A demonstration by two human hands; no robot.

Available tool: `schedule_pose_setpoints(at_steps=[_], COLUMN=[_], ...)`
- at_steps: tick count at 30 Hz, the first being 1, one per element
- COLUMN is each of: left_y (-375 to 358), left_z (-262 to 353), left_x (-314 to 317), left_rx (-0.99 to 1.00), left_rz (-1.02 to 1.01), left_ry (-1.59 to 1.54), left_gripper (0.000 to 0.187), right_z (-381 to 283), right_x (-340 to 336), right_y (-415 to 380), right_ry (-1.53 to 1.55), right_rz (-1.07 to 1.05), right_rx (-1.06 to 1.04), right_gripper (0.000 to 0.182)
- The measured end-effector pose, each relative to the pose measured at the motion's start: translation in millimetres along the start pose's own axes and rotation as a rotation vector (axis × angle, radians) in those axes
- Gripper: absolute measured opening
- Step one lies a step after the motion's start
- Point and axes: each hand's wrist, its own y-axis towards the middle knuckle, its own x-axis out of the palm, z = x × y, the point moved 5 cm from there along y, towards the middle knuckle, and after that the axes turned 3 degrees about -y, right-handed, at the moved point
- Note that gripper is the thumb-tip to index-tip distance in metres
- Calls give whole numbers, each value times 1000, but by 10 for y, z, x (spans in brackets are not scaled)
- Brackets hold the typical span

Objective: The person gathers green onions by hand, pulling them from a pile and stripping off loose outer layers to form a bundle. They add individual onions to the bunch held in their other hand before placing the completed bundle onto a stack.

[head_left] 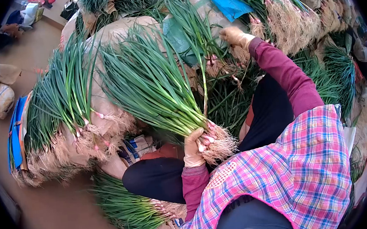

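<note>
My gloved left hand [193,148] is closed round the base of a large bunch of green garlic plants [155,86]. Their pinkish bulbs and pale roots [220,144] stick out to the right of it, and the long leaves fan to the upper left. Farther forward, my gloved right hand [234,36] has its fingers curled together beside a smaller group of plants [211,60]. Whether anything is between those fingers is too small to tell.
More plants [66,98] lie in rows on sacking at the left, with roots hanging over its edge. Another pile [130,204] is low by my knee [154,179]. Rooted bunches [288,20] and a blue sheet [227,1] are at the upper right. Bags [2,99] lie far left.
</note>
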Motion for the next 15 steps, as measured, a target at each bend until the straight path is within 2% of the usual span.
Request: schedule_pose_setpoints(at_steps=[2, 3, 4, 6, 8, 9, 10, 11, 12, 13, 14, 15], left_y=[30, 4, 25, 45, 45, 34, 31, 27, 9, 3, 2, -2], left_z=[-39, 46, 4, -37, -104, -114, -123, -84, -42, 19, 100, 132], left_x=[-88, 88, -12, -96, -255, -268, -271, -162, -36, 112, 345, 442], left_rx=[81, 52, 4, 20, 21, 24, 22, 58, 95, 227, 301, 296], left_rz=[42, 19, 13, 61, 85, 104, 103, 18, -68, -64, -128, -134], left_ry=[3, 10, -73, -48, -57, -73, -73, -165, -261, -235, -277, -285], left_gripper=[36, 35, 34, 36, 41, 47, 47, 54, 62, 73, 75, 76], right_z=[190, 186, 235, 479, 446, 351, 156, -207, -580, -817, -711, -580], right_x=[83, -1, -86, -421, -775, -843, -737, -614, -498, -384, -121, 78], right_y=[164, 206, 353, 506, 417, 388, 268, -86, -566, -1078, -1318, -1389], right_ry=[637, 728, 878, 1089, 1042, 821, 662, 484, 279, 186, -9, -223], right_rz=[20, -122, -64, 192, 361, 200, -114, -420, -821, -923, -931, -680], right_rx=[16, 170, 215, 465, 346, 295, 69, -157, -184, -1, 16, -28], right_gripper=[30, 23, 12, 6, 6, 11, 15, 20, 31, 32, 33, 36])
